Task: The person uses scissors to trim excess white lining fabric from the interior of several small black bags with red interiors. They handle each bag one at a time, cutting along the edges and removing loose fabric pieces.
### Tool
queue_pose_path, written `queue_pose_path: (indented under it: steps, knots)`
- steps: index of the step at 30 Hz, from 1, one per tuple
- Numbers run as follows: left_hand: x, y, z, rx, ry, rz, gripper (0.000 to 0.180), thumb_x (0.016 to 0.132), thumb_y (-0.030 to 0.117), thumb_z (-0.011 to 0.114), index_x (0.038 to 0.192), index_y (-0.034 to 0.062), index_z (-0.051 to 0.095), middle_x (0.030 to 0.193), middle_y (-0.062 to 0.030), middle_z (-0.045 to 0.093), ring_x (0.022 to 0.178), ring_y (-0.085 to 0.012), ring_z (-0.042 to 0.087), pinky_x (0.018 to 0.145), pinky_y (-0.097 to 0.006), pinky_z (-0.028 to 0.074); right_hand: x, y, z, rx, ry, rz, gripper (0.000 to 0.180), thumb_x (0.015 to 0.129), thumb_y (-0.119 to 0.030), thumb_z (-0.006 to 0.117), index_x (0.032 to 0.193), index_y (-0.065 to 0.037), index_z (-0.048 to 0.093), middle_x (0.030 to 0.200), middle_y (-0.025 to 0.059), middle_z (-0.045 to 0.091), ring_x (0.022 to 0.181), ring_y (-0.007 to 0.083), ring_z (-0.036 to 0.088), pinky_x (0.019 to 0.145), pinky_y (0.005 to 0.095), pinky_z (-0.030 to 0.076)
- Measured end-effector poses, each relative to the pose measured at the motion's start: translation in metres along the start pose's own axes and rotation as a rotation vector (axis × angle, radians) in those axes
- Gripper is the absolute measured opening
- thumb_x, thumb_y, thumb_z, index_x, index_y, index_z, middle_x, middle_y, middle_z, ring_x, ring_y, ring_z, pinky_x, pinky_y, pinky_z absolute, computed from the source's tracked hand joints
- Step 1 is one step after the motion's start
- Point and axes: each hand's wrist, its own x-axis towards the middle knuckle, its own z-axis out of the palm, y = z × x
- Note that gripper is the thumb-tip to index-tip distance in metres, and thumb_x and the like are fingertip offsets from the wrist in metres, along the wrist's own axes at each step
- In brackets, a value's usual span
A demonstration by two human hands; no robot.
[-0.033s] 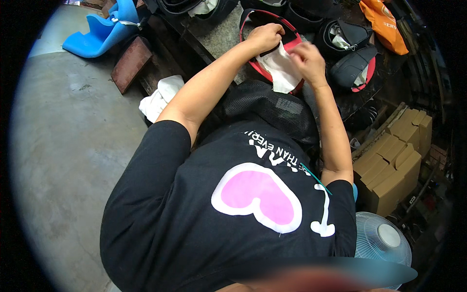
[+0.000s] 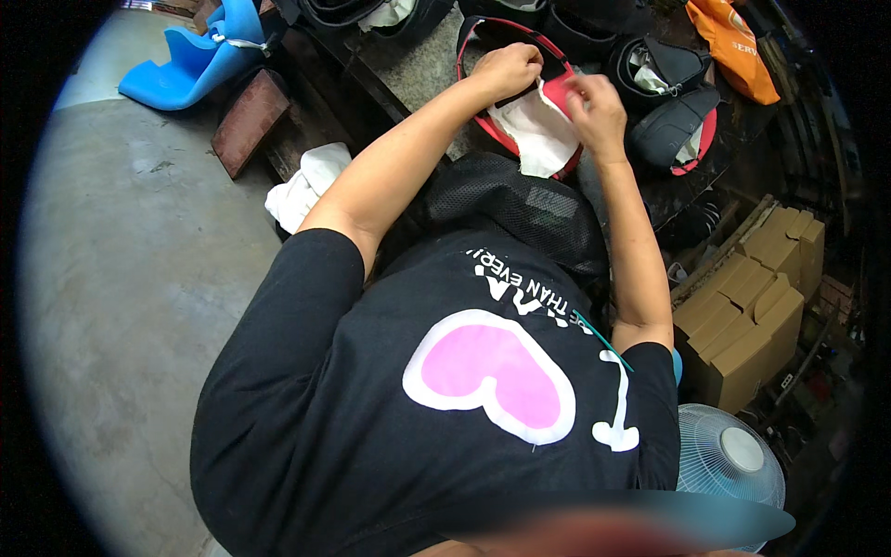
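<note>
In front of me lies a black cap with red edging [image 2: 506,139], its open underside facing up. White lining paper or cloth [image 2: 534,135] spreads inside it and hangs over the near rim. My left hand [image 2: 506,72] is closed in a pinch at the upper end of the white piece, within the cap; its fingertips are partly hidden. Just right of the white piece, beside the red inner part, my right hand [image 2: 597,113] has its fingers curled together. What sits between those fingers, if anything, is too small to make out.
More black caps stuffed with white paper [image 2: 676,139] sit right of the work. An orange bag [image 2: 733,51] lies at the far right. Cardboard boxes [image 2: 742,316] and a fan [image 2: 733,455] stand at right. White cloth [image 2: 311,181] and a blue plastic piece [image 2: 200,60] are at left.
My right hand has shifted slightly to the right, away from the white piece, uncovering more of the cap's red inner part. My left hand stays in place.
</note>
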Motion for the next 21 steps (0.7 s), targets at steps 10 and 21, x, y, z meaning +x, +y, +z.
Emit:
queue_pose_path:
  steps: [10, 21]
  knots:
    - [-0.009, 0.024, -0.001, 0.196, 0.137, 0.150, 0.031, 0.077, 0.037, 0.071, 0.080, 0.0068, 0.065, 0.081, -0.0129, 0.068, 0.079, -0.0319, 0.067, 0.071, -0.043, 0.051, 0.009, 0.029, 0.030, 0.564, -0.211, 0.709, 0.031, 0.091, -0.028, 0.063, 0.103, -0.001, 0.070, 0.082, 0.0070, 0.070, 0.068, 0.0115, 0.060, 0.065, 0.0274, 0.048]
    - [-0.006, 0.017, 0.005, 0.276, 0.210, 0.348, 0.020, 0.084, 0.027, 0.064, 0.084, 0.0071, 0.065, 0.081, -0.0152, 0.067, 0.076, -0.0327, 0.067, 0.070, -0.044, 0.053, 0.006, 0.033, 0.031, 0.550, -0.249, 0.621, 0.034, 0.093, -0.032, 0.059, 0.102, -0.001, 0.071, 0.080, 0.0098, 0.071, 0.070, 0.0136, 0.062, 0.068, 0.0292, 0.049]
